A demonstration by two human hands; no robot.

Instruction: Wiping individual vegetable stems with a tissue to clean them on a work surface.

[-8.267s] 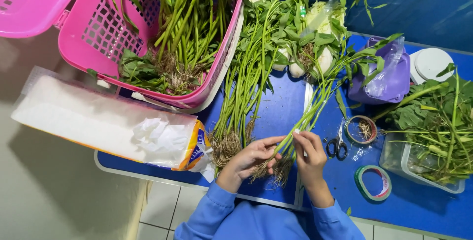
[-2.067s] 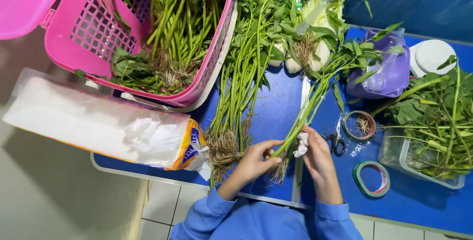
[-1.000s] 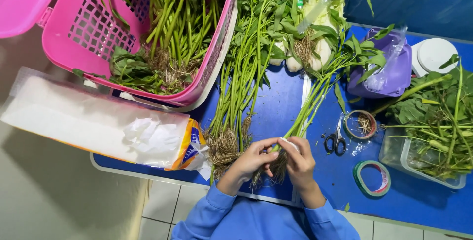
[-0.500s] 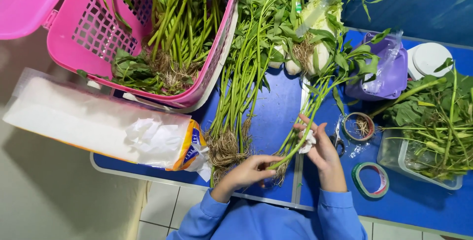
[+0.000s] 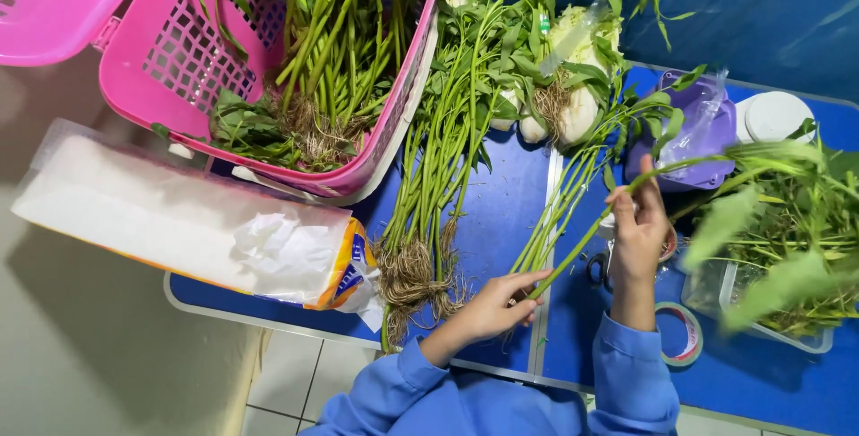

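Two hands on one small bunch of greens (image 5: 573, 221) over the blue surface (image 5: 501, 212): left hand (image 5: 501, 302) pinches the root end, right hand (image 5: 637, 230) grips a stem midway, probably bundling, tape next

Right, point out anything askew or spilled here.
The pink basket sits tilted, half off the blue table edge. The white plastic pack also overhangs it. Nothing looks spilled.

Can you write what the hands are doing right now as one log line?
left hand: pinches bundle's stem ends | right hand: lifts one green stem | scissors: on blue table
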